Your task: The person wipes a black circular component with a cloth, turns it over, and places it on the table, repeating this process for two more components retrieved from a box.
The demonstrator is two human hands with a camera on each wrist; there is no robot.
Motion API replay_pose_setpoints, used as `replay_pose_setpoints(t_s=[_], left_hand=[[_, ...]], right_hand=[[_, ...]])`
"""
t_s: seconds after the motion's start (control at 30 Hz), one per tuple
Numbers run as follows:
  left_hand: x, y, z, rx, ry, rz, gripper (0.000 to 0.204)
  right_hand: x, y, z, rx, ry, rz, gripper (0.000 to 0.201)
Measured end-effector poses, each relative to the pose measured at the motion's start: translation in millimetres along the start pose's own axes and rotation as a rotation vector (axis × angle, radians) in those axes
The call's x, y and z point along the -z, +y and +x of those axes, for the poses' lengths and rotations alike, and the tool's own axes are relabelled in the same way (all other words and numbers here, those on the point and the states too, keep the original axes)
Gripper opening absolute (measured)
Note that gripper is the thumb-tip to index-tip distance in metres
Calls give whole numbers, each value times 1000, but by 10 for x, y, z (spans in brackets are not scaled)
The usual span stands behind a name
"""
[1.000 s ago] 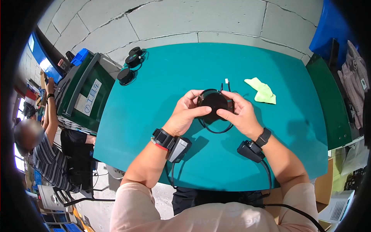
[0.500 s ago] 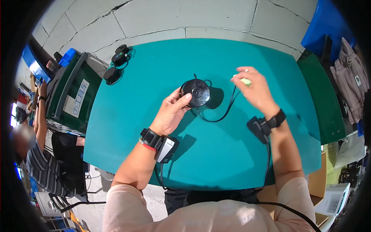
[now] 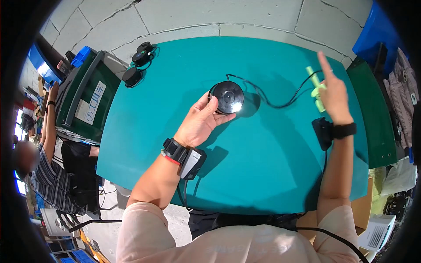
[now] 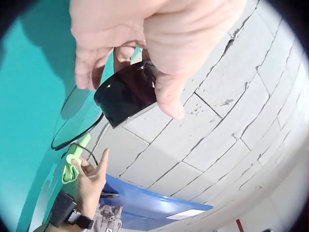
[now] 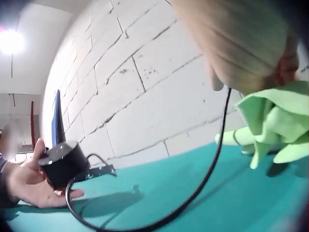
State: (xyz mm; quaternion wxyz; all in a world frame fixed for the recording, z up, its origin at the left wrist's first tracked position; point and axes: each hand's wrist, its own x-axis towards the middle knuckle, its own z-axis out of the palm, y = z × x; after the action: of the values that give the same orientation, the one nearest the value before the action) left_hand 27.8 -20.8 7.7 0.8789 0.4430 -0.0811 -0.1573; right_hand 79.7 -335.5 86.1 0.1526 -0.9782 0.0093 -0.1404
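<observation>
My left hand (image 3: 197, 122) grips a round black puck-shaped device (image 3: 229, 97), thumb on its rim, its glossy face turned up. Its side wall shows dark and shiny in the left wrist view. A thin black cable (image 3: 280, 106) loops from the device across the green table to my right hand (image 3: 335, 98). That hand holds a bright green cloth (image 5: 275, 121), its index finger pointing straight out and its other fingers curled. Folds of the cloth hang below the hand in the right wrist view. The cable's end is hidden at the hand.
Several similar black devices (image 3: 132, 76) with cables stand at the table's (image 3: 245, 175) back left corner. A green tool cart (image 3: 83, 101) adjoins the left edge. A block wall (image 3: 258, 17) rises behind. Another person (image 3: 48, 175) is at far left.
My right hand has left the device and moved right, taking up the cloth and drawing the cable out with it. The left hand keeps the device, its face now lit.
</observation>
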Motion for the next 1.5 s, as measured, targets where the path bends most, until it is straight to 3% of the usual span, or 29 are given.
replay_pose_setpoints(t_s=[0.03, 0.1, 0.2, 0.27, 0.33, 0.53, 0.67, 0.73, 0.8, 0.87, 0.9, 0.97, 1.03, 1.17, 1.2, 1.23, 1.3, 1.37, 1.4, 1.47, 1.5], left_hand=[[4, -16, 2, -4, -9, 24, 50], [-11, -52, 12, 1, -23, 45, 51], [-66, -58, -2, 2, -63, 129, 53], [-109, -51, -17, 24, -82, 5, 46], [-119, -3, -9, 64, -98, -32, 50], [-136, -8, 6, 147, -75, -180, 58], [-138, 5, -4, 120, -79, -235, 53], [-128, 18, -8, 108, -107, -264, 51], [-125, 22, 0, 101, -143, -295, 50], [-112, 32, 11, 80, -128, -407, 49], [-98, 37, 9, 60, -110, -404, 49], [-63, 12, 6, 71, -92, -411, 49], [-72, -5, -9, 78, -71, -417, 50], [-104, -36, -41, 79, -135, -251, 52], [-93, -43, -55, 66, -185, -176, 53], [-154, -20, -91, 23, -186, -120, 54], [-171, 18, -91, 100, -140, -101, 59], [-133, 1, -88, 95, -160, -90, 60], [-126, -8, -91, 91, -154, -94, 61], [-113, -22, -95, 85, -149, -100, 62], [-113, -32, -97, 85, -148, -116, 61]], right_hand=[[90, -51, -32, 0, 0, -2, 82], [185, -165, -101, 267, 479, 40, 81], [160, -370, -93, 396, 589, 52, 80], [99, -165, 34, 345, 527, 25, 81], [98, 76, 109, 126, 411, -54, 83], [361, 424, 154, 76, 639, -121, 69], [400, 762, 222, -80, 532, -185, 58], [372, 971, 275, 13, 286, 287, 56], [395, 721, 188, 125, -14, 809, 49], [317, 805, 272, 145, 122, 299, 44], [345, 771, 246, 143, 122, 298, 44], [412, 545, 199, 91, 427, 193, 40], [410, 72, 89, 314, 405, 873, 35], [-12, -918, -383, 446, -175, 1468, 31], [-191, -1013, -427, 599, -58, 1202, 33], [-303, -1102, -516, 596, -68, 1142, 33], [-445, -1153, -572, 597, -85, 1082, 33], [-528, -1140, -529, 662, 93, 855, 33], [-550, -1139, -530, 668, 94, 857, 33], [-586, -1122, -570, 564, -147, 1058, 34], [-633, -1109, -581, 577, -149, 1069, 36]])
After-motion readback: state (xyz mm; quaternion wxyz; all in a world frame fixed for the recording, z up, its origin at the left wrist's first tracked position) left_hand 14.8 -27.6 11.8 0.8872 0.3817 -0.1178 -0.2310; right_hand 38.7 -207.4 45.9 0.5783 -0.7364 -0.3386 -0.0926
